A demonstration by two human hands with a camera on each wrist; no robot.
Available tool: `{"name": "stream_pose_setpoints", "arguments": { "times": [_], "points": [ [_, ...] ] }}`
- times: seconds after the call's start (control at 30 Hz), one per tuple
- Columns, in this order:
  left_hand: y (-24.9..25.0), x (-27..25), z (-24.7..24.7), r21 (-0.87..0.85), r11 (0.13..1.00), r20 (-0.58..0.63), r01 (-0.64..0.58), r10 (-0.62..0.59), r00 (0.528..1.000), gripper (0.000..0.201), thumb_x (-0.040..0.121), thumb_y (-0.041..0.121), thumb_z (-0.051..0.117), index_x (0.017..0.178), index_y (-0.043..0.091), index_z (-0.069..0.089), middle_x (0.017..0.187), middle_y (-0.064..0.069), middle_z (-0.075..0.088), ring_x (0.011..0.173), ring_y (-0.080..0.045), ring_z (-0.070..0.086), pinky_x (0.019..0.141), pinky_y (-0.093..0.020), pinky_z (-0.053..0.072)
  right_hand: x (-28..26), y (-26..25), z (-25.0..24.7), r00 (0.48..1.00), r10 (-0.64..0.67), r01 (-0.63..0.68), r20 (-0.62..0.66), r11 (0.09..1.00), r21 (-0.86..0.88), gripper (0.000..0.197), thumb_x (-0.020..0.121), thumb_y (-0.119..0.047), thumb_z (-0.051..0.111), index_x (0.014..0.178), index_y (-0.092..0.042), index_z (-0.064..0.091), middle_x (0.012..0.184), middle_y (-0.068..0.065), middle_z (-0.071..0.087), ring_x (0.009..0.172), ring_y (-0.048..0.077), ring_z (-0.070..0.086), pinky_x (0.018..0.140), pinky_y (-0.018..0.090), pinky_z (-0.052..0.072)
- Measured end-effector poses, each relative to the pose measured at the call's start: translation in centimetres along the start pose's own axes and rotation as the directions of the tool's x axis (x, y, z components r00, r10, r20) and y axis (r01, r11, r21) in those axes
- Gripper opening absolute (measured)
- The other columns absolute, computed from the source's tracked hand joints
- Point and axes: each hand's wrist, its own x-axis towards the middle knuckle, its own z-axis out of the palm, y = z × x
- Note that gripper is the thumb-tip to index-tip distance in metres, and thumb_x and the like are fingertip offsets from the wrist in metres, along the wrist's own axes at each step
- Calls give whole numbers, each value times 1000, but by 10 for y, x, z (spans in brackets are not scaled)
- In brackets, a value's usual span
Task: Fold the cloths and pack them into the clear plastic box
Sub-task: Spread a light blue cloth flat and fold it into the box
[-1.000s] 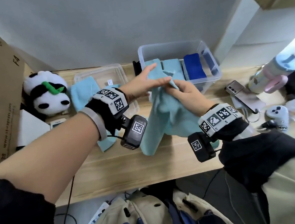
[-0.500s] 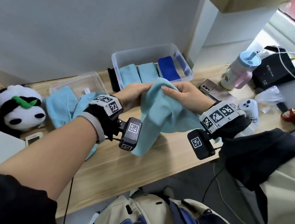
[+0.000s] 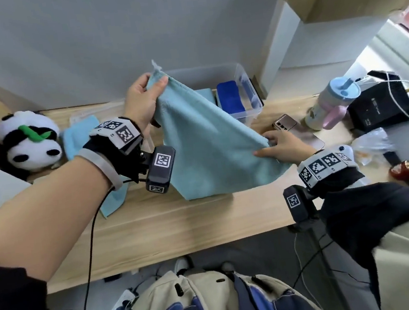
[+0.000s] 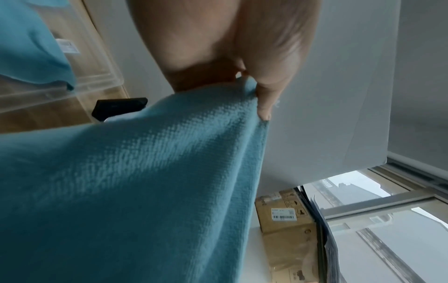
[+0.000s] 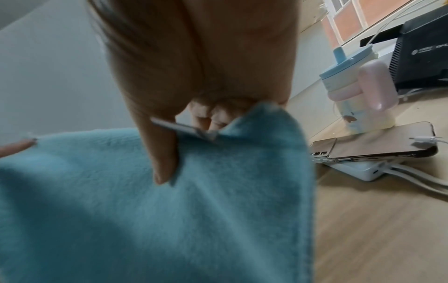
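Left hand pinches one corner of the teal cloth, raised in front of the clear plastic box; right hand pinches the opposite corner, lower, just beside the box; soft, fuzzy microfibre sags between them; best pull taut, then match corners squarely.

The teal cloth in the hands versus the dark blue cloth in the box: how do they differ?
The teal cloth is spread open, held up by the left hand and right hand; the dark blue cloth is folded and packed in the clear plastic box. The teal one is paler. Both look soft.
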Motion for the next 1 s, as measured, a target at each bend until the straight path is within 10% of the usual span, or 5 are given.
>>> {"name": "stream_pose_setpoints", "arguments": {
  "times": [0.1,0.33,0.57,0.8,1.0],
  "points": [
    [0,4,-13,57,998,-126,-29,36,991,14,89,19,61,75,22,60,68,9,63,64,-8,57,64,-24,49,2,-1,-11,986,-14,29,-168,996,89,16,80,-17,71,91,-6,65,80,4,60,70,7,56,60,10,42],
    [4,16,-28,96,994,-254,-47,70,965,20,91,16,56,72,22,58,67,7,55,63,-6,49,70,-25,42,7,-34,-45,875,-85,269,-476,904,333,13,85,-19,67,75,-23,60,69,-8,59,51,-13,52,54,6,41],
    [17,18,-32,138,978,-307,-154,190,932,24,93,13,47,72,23,52,70,8,49,66,-5,43,71,-25,37,11,-46,-68,841,-66,445,-536,647,619,17,74,-37,72,64,-23,72,64,-13,64,65,4,56,64,19,48],
    [-70,-29,-63,223,952,-144,211,-182,973,23,93,10,51,71,17,56,66,3,59,62,-6,56,63,-19,48,-4,26,-13,977,67,65,-204,814,578,23,80,-41,65,76,-18,66,79,6,58,71,16,55,65,27,50],
    [-149,-70,-80,489,776,-124,400,-392,912,17,91,7,55,75,10,61,63,2,58,66,-14,50,63,-20,43,-4,105,52,969,245,-223,-46,935,275,33,94,-27,53,67,-9,61,62,-2,60,64,13,55,68,33,42]
  ]
}}
